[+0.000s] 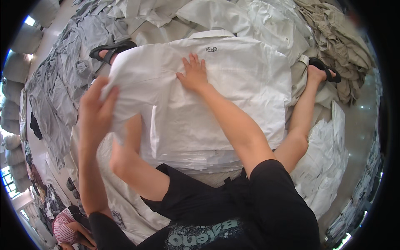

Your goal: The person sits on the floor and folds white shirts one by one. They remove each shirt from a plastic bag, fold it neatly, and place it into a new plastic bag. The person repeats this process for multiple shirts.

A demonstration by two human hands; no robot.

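Observation:
A white shirt lies spread, collar away from me, on a stack of folded white shirts between my legs. My left hand grips the shirt's left edge, fingers curled over the fabric and lifting it inward. Fingers apart, my right hand presses flat on the shirt's upper middle, just below the collar. My bent left knee sits against the stack's left side.
My feet in black sandals rest at either side of the shirt. Grey garments cover the floor on the left, beige ones the top right, white ones the right. Another person crouches at lower left.

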